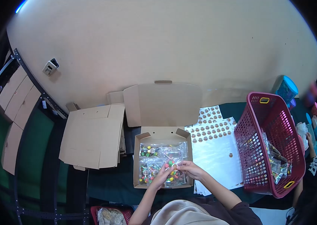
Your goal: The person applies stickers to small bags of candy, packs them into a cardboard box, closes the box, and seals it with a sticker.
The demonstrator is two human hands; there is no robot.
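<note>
My left hand (160,178) is closed on the lower left side of a clear plastic bag of colourful round candies (170,163), held over an open cardboard box (136,150). From the other side, the fingertips of my right hand (191,169) are pinched at the same bag. A small brownish spot like a round sticker (175,167) shows by those fingertips; whether it is stuck on or still held, I cannot tell. Several similar candy bags (149,150) lie flat inside the box, partly hidden by my hands.
Sheets of round stickers (214,157) lie right of the box, beside a tall maroon basket (255,146) holding more bags. Flattened cardboard boxes (87,138) are stacked left. A metal shelf (31,71) stands far left. Another person's arm (310,146) is at the far right.
</note>
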